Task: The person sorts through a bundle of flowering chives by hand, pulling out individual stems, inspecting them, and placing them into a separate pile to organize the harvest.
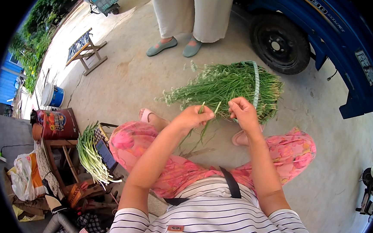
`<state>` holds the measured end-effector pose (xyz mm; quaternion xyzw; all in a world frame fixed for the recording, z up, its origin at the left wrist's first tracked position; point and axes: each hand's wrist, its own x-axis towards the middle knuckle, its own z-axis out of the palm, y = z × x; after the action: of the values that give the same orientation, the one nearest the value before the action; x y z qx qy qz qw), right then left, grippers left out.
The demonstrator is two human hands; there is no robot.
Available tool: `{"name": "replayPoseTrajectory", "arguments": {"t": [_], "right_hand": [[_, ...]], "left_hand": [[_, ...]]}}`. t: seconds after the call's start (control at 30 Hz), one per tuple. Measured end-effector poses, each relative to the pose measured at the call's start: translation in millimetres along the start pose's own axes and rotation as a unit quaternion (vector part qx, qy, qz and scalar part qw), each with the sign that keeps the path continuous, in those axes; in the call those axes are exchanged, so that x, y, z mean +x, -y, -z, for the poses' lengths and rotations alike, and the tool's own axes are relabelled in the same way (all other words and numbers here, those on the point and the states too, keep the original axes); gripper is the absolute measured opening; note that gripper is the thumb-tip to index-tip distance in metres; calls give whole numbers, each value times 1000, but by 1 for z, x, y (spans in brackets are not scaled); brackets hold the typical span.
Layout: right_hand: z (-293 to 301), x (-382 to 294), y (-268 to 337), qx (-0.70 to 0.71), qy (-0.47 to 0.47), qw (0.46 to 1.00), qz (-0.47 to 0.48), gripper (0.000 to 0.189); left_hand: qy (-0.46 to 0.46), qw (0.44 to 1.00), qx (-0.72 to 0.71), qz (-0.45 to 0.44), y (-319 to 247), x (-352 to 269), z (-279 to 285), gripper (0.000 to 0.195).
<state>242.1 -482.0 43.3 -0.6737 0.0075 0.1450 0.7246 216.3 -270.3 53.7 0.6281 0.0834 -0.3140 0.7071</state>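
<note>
My left hand [194, 118] grips a few green garlic chive stalks [205, 127]. Their pale cut ends poke up past the fingers, and the leaves hang towards the ground. Just to the right, my right hand [243, 111] has its thumb and fingertips drawn together; no stalk shows in it. Beyond both hands lies a big heap of flowering garlic chives [221, 83], white heads to the left and cut ends to the right. A wrapped basket handle [257, 84] arches over the heap, which hides most of the basket.
At my left, a bunch of cleaned chives [91, 157] lies by a phone [104, 153] and a wooden frame [64, 143]. A person in pale trousers [174, 11] stands opposite. Around are a blue vehicle's wheel [279, 43], a folding stool [84, 51] and a bucket [53, 95].
</note>
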Motion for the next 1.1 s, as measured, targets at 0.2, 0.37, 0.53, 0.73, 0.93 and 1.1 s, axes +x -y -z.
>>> {"name": "replayPoseTrajectory", "arguments": {"t": [0.2,0.37,0.53,0.73,0.93,1.1], "right_hand": [[16,-12,13,-52,68,993,-86,16],[-23,-27,15,-54,118,990,-54,20],[-50,-19,6,-180,92,979,4,17],[-31,-20,7,-54,76,995,-33,15],[-7,-22,13,57,-10,995,-87,15],[-44,-24,29,78,91,989,-86,17]], "left_hand": [[-34,992,-119,-15,-13,-6,6,19],[-34,991,-125,-26,-13,-5,6,20],[-58,994,-87,-31,-11,-6,4,17],[-304,861,330,-239,-7,-2,29,19],[-179,972,-68,-134,-33,-25,46,15],[-69,954,-271,-104,-25,-22,31,18]]}}
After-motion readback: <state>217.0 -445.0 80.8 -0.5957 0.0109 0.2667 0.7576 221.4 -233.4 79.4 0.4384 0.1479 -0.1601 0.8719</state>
